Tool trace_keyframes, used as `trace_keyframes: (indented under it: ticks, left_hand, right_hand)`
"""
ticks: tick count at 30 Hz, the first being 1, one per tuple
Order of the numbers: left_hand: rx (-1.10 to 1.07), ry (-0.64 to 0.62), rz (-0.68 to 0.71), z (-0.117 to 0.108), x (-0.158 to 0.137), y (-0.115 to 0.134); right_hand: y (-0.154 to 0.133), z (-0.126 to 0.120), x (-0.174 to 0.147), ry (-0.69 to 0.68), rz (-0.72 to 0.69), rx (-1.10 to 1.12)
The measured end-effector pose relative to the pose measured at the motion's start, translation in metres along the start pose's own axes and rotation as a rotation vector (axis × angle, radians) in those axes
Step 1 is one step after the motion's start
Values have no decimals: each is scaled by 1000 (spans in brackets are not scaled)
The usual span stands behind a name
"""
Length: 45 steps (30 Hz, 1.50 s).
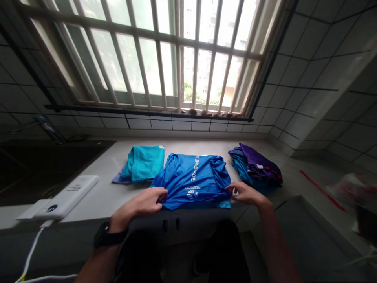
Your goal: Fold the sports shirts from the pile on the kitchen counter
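So there's a pale table (106,194) under a barred window (165,59), and the main thing on it is a blue shirt (176,177), lying in the middle with its near edge right at the table's front. Looks to me like the step in hand is squaring it up for a fold: the body is fairly flat, but the sides are bunched, the right one worst. I'd say the next move calls for an even grip on both near corners and a gentle pull, since the fabric looks thin and slippery.

Dark purple-and-blue clothes (256,165) sit in a pile on the right, and a smaller teal pile (147,163) is just beside the shirt on the left.

Hands: the left hand (149,201) is partly curled, thumb and fingers at the near left corner. The right hand (246,192) has thumb and fingertip almost together at the right edge. It's dim and blurry there, so I can't swear either pinch is firm.
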<state>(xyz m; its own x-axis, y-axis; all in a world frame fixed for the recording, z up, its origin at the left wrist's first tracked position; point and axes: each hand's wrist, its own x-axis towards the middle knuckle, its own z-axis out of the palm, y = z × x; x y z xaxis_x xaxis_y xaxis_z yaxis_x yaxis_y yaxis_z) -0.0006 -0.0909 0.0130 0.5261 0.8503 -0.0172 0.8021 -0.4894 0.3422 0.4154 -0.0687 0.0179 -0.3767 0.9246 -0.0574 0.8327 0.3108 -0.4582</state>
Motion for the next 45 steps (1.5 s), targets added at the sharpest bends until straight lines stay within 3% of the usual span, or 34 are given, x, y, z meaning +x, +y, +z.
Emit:
trace_keyframes:
  ticks: [2, 4, 5, 7, 10, 13, 16, 19, 24, 36, 45]
  left_hand:
    - [-2, 49, 15, -2, 8, 9]
    - [22, 177, 37, 5, 23, 18]
    - [44, 237, 47, 12, 32, 19]
    - [110, 294, 38, 32, 47, 17]
    - [198, 305, -34, 63, 56, 2]
    - [218, 302, -55, 78, 53, -8]
    - [220, 307, -60, 78, 51, -9]
    - [217, 305, -72, 76, 51, -8]
    - [198, 319, -34, 76, 51, -13]
    - [159, 269, -88, 69, 55, -12]
    - [156, 270, -52, 66, 58, -13]
  right_hand:
    - [-5, -4, 11, 146, -85, 54]
    - [-16, 1, 30, 333, -107, 16]
    - [-22, 7, 39, 347, -93, -34]
    - [-28, 19, 53, 243, -9, -159]
    - [-25, 29, 57, 90, 245, -314]
    - [-20, 27, 53, 171, 390, -405]
    - [-26, 30, 58, 294, 232, -387]
    - [-34, 46, 68, 205, 94, -330]
    - [-35, 69, 76, 128, 179, -308]
    - [-37, 71, 73, 156, 234, -272]
    - [-40, 75, 69, 169, 261, -263]
